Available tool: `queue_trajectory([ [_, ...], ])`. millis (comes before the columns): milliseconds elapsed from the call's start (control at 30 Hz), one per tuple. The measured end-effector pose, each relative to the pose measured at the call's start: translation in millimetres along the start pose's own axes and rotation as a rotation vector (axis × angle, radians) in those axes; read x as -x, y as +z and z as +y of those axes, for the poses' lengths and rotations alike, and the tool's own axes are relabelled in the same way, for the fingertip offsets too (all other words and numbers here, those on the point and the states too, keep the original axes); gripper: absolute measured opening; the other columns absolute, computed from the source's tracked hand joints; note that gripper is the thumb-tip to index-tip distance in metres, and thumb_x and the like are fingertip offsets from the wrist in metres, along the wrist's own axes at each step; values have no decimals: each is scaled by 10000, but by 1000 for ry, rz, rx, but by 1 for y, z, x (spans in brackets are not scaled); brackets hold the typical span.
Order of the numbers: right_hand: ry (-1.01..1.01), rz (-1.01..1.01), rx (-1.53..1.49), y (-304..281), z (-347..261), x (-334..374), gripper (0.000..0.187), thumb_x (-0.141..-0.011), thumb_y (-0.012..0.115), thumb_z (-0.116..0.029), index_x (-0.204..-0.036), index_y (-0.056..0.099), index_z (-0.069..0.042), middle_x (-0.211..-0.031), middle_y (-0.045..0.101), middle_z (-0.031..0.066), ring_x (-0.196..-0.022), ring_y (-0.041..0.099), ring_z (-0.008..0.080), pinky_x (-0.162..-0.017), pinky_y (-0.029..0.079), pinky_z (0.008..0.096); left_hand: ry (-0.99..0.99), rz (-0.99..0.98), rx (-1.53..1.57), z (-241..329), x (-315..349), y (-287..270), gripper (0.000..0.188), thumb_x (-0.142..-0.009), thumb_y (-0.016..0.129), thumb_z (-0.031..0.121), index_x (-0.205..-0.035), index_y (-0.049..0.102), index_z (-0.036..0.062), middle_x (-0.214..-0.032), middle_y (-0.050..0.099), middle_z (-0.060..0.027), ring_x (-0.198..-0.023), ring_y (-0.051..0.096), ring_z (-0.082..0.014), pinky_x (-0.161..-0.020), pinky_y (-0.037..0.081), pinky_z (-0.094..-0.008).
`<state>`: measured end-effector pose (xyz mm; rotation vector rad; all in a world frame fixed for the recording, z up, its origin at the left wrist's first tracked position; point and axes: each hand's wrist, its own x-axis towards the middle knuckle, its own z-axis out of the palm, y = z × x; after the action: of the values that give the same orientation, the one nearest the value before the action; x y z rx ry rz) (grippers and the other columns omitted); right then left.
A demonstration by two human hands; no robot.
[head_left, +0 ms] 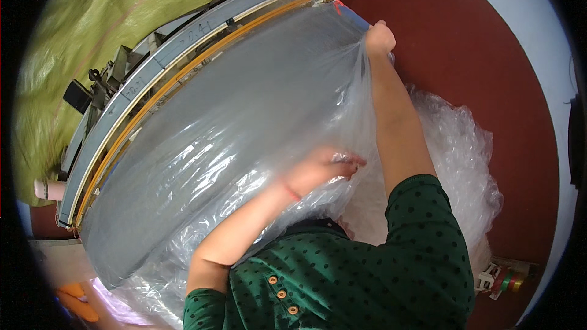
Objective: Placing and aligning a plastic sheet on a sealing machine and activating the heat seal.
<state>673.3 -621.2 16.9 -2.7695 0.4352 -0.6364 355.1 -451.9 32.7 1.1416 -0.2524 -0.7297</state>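
A large sheet of clear plastic film (202, 146) spreads over a grey tabletop in front of me and drapes down toward my body. At the far right corner of the table, my right hand (380, 40) is closed in a fist on the film, pulling it into tight creases. My left hand (327, 168) is nearer to me, over the middle right of the film, its fingers stretched out toward the right. Haze and shine blur its outline, and I cannot tell whether a layer of film covers it. A red band circles the left wrist.
A long metal bar machine with an orange strip (183, 73) runs along the table's far edge. Yellow-green woven sheeting (116, 18) lies behind it. Bunched clear film (455, 153) rests on the red floor (477, 49) at right. Colored tape rolls (510, 281) lie lower right, a pink cylinder (52, 190) left.
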Motion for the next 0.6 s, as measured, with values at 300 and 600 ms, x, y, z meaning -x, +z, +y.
queue_trajectory([
  [300,-6,-10,88,-8,-3,3,275,-813,507,-275,-950,563,-43,-906,623,123,-867,604,272,-711,488,388,874,120,93,27,197,-11,316,-794,512,234,-1035,526,30,-999,543,-110,-937,507,-227,-858,384,-351],
  [600,-29,-84,117,-10,-9,8,322,-827,467,-366,-1017,562,-124,-1026,581,140,-960,551,327,-764,439,451,1590,1193,126,-11,489,35,567,-798,460,448,-1203,382,59,-1176,438,-113,-1097,391,-241,-936,334,-360],
])
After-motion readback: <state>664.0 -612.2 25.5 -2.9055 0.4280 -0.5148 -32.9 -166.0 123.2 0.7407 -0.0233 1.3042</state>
